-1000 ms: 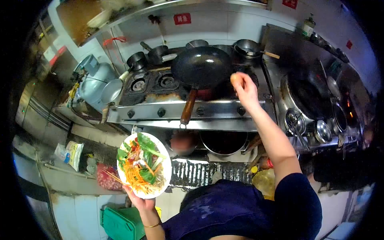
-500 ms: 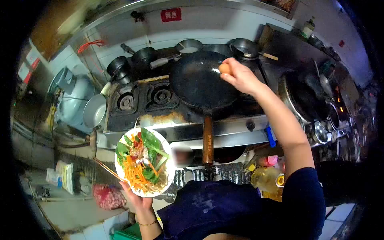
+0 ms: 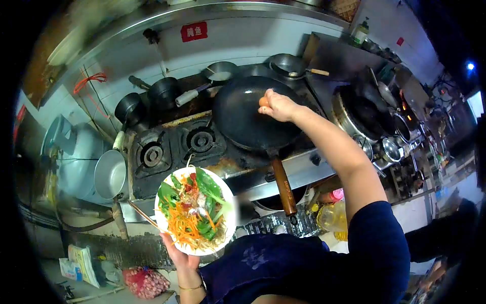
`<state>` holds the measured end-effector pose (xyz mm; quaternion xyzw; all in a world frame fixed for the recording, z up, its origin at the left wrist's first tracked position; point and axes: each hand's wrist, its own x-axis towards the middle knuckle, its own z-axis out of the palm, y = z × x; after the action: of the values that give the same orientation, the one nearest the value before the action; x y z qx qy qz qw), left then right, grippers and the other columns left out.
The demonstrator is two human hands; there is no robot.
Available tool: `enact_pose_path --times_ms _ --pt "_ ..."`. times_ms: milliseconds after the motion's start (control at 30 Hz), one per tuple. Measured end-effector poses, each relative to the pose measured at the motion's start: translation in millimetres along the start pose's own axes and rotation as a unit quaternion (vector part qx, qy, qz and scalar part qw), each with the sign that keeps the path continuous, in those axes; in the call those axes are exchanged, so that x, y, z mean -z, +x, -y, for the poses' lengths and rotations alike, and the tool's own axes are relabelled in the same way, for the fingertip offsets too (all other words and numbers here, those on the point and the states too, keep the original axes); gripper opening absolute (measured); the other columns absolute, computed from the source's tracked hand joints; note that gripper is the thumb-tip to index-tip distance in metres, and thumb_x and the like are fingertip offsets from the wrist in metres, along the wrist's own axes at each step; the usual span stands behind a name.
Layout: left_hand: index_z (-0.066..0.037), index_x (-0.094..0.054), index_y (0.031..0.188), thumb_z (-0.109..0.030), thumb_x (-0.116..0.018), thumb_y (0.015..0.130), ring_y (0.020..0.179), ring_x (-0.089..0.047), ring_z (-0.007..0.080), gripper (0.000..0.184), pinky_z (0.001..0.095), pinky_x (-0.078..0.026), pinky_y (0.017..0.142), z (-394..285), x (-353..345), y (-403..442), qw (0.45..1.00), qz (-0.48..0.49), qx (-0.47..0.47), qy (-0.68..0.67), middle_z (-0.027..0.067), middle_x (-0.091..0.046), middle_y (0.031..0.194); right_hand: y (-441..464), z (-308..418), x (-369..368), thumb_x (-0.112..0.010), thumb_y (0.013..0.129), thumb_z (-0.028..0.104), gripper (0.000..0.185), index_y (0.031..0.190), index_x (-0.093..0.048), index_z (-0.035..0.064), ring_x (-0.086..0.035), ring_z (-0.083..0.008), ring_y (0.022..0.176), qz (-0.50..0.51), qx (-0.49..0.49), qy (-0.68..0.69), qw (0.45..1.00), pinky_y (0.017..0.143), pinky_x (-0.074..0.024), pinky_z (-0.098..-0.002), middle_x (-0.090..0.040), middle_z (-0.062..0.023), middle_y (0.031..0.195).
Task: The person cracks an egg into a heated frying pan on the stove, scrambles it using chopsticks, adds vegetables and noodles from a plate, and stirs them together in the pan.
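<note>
My right hand (image 3: 281,107) grips a brown egg (image 3: 264,102) over the dark wok (image 3: 237,119), whose wooden handle (image 3: 283,187) points towards me. My fingers hide part of the egg, and I cannot tell whether its shell is cracked. Low on the left, my left hand (image 3: 180,257) supports a white plate (image 3: 231,215) from beneath its near edge. Green leaves, shredded carrot (image 3: 179,227), bean sprouts and red and white seasonings lie on it. A pair of chopsticks (image 3: 143,214) sticks out left of the plate, seemingly held by the same hand.
Left of the wok are two gas burners (image 3: 201,141). Saucepans (image 3: 164,92) and smaller pans (image 3: 288,66) stand along the back. A large pot (image 3: 341,114) is at the right, oil bottles (image 3: 331,218) below, and a red net bag (image 3: 146,282) lies lower left.
The view has turned, so the stove appears shifted left and tilted. My right hand still has the egg above the wok; the plate appears slightly farther right and lower.
</note>
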<state>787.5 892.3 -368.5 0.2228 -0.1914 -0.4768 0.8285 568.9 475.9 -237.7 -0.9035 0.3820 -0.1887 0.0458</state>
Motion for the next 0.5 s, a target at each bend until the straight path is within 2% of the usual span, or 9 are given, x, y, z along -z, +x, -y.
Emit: enact_pose_path --times_ms 133,167,267,367,400,500 --pt "-0.011 -0.031 0.140 -0.054 -0.038 0.092 0.125 -0.040 0.0293 0.065 0.0460 -0.033 0.105 -4.8 2.6 -3.1 0.999 -0.017 0.027 -0.007 0.0093 -0.039 0.140 1.6 20.2 15.7 -0.055 0.087 0.040 0.051 0.116 -0.041 0.0005 -0.055 -0.0364 0.105 0.032 -0.017 -0.011 0.999 0.089 -0.0435 -0.0425 -0.056 -0.0247 0.110" --pt "-0.011 -0.031 0.140 -0.054 -0.038 0.092 0.125 -0.040 0.0294 0.065 0.0460 -0.033 0.105 -5.9 2.1 -5.0 0.999 -0.020 0.033 -0.014 0.0095 -0.039 0.140 10.0 11.5 4.9 -0.054 0.089 0.038 0.045 0.119 -0.042 0.0064 -0.055 -0.0356 0.105 0.015 0.031 -0.036 0.999 0.089 -0.0439 -0.0420 -0.058 -0.0213 0.110" --pt "-0.010 -0.032 0.139 -0.053 -0.039 0.092 0.125 -0.041 0.0295 0.064 0.0460 -0.033 0.104 -8.6 -7.2 -3.9 0.998 -0.029 0.043 -0.023 0.0101 -0.039 0.139 30.1 6.5 -2.4 -0.050 0.089 0.040 0.042 0.117 -0.043 0.0094 -0.056 -0.0357 0.103 0.015 -0.013 -0.043 0.999 0.086 -0.0450 -0.0429 -0.060 -0.0192 0.107" --pt "-0.010 -0.032 0.139 -0.053 -0.039 0.092 0.124 -0.042 0.0297 0.064 0.0461 -0.034 0.104 -13.4 -15.7 -2.8 0.998 -0.041 0.041 -0.011 0.0108 -0.040 0.139 41.5 24.0 12.9 -0.047 0.090 0.044 0.043 0.112 -0.043 0.0082 -0.058 -0.0357 0.101 -0.008 -0.024 -0.066 0.997 0.083 -0.0457 -0.0437 -0.061 -0.0195 0.104" --pt "-0.010 -0.033 0.139 -0.052 -0.039 0.092 0.124 -0.042 0.0298 0.063 0.0463 -0.034 0.104 -15.9 -20.4 -2.3 0.998 -0.044 0.041 -0.010 0.0110 -0.040 0.138 47.8 23.2 14.8 -0.043 0.090 0.049 0.046 0.109 -0.044 0.0072 -0.058 -0.0361 0.100 -0.025 0.007 -0.060 0.998 0.082 -0.0458 -0.0449 -0.061 -0.0211 0.102" --pt "-0.008 -0.034 0.138 -0.051 -0.040 0.093 0.121 -0.044 0.0303 0.062 0.0464 -0.037 0.101 -20.4 -51.6 -7.4 0.998 -0.025 0.056 0.005 0.0117 -0.042 0.137 55.2 30.0 39.8 -0.040 0.090 0.048 0.048 0.114 -0.045 0.0055 -0.058 -0.0375 0.101 -0.058 -0.021 -0.025 0.998 0.085 -0.0451 -0.0450 -0.060 -0.0237 0.105"
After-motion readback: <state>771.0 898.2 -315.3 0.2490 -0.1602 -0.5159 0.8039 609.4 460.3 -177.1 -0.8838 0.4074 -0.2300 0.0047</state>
